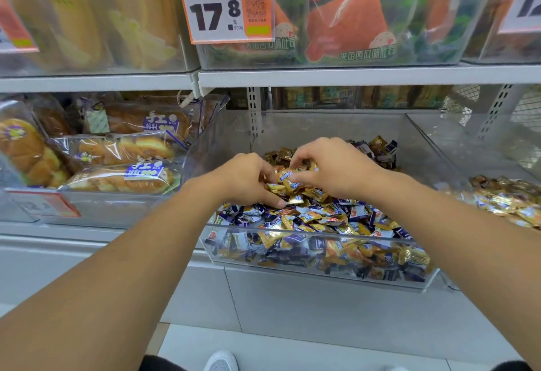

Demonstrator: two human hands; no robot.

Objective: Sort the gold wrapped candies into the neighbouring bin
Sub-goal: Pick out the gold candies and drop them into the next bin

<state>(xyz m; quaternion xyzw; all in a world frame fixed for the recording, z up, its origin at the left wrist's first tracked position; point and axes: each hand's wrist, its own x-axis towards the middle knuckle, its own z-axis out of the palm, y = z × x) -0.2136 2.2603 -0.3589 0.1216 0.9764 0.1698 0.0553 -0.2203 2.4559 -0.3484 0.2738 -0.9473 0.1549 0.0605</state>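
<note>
- Left hand: fingers curled down into the mixed candies, forefinger stretched onto the heap; whether it grips any cannot be told.
- Right hand: fingertips pinching a gold-wrapped candy above the heap.
- Clear bin: holds the mix.
- Neighbouring bin, to the right: gold candies lie inside.

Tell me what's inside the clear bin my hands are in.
The clear bin holds a heap of mixed wrapped candies: gold, purple and white. The left hand and right hand cover the candies beneath them, and lower layers are buried.
</note>
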